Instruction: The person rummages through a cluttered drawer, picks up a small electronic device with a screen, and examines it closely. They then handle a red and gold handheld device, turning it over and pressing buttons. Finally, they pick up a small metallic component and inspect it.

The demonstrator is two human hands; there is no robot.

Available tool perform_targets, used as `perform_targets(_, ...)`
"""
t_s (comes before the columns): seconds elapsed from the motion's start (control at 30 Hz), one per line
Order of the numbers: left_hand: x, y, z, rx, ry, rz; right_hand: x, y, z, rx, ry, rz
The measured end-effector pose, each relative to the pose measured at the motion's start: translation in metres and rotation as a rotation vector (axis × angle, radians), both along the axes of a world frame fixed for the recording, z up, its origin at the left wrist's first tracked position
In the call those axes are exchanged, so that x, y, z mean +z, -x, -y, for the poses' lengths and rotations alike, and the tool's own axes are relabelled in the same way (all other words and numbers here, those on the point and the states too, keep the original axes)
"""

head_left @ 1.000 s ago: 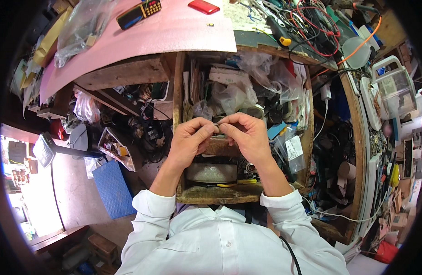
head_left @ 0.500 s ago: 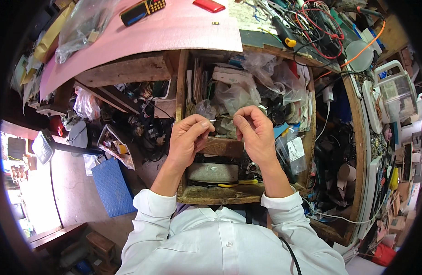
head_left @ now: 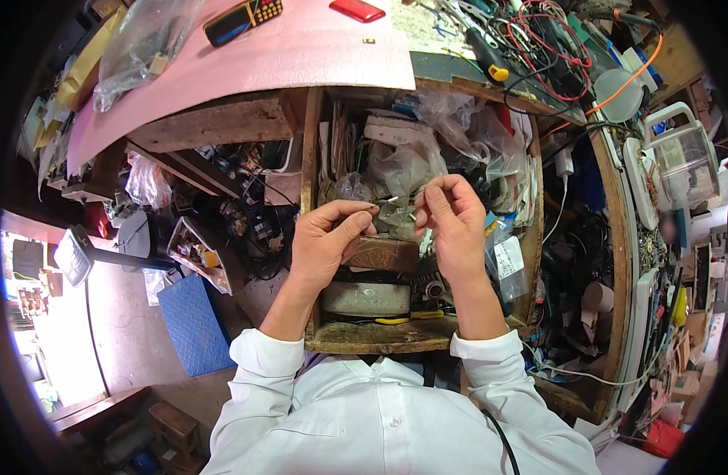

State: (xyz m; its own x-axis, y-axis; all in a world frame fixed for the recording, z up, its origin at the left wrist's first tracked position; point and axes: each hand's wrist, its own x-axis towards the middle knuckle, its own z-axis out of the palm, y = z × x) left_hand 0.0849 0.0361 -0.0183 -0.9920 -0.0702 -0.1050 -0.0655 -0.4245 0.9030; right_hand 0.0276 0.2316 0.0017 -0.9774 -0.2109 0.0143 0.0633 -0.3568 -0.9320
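Note:
My left hand point(head_left: 328, 241) is closed in a pinch, thumb against forefinger, with something tiny and thin at the fingertips that I cannot make out. Facing it a short gap away, my right hand point(head_left: 455, 229) has its thumb and fingers pinched together; what they hold is too small to name. Both hands are above an open wooden drawer point(head_left: 380, 345). Clear plastic bags point(head_left: 405, 168) lie beyond my fingertips. Below the hands in the drawer are a brown block point(head_left: 386, 255), a pale rounded piece point(head_left: 365, 300) and a yellow-handled tool point(head_left: 410, 318).
A pink sheet point(head_left: 301, 59) covers the bench top, bearing a black-and-yellow handheld device point(head_left: 241, 22) and a red case point(head_left: 358, 9). Tangled leads and a screwdriver point(head_left: 488, 54) lie at the far right. A blue platform scale point(head_left: 194, 324) stands on the floor at left.
My right hand has shifted slightly right and turned, its fingers more raised. My left forefinger has straightened, and the small pale piece at its tip is less visible.

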Motion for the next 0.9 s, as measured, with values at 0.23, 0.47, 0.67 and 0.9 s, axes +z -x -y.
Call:
perform_targets(0.23, 0.002, -0.001, -0.004, 0.045, 0.099, -0.001, 0.002, 0.001, -0.001, -0.031, 0.084, 0.024)
perform_targets(0.47, 0.002, -0.003, -0.001, 0.052, 0.089, 0.0, 0.006, 0.002, -0.003, 0.112, 0.289, 0.101)
perform_targets(0.67, -0.003, -0.002, -0.002, 0.072, 0.152, -0.106, 0.016, -0.004, 0.004, 0.187, 0.316, 0.212)
perform_targets(0.9, 0.004, -0.002, 0.001, 0.051, 0.082, -0.081, 0.007, -0.012, 0.009, 0.186, -0.094, -0.049)
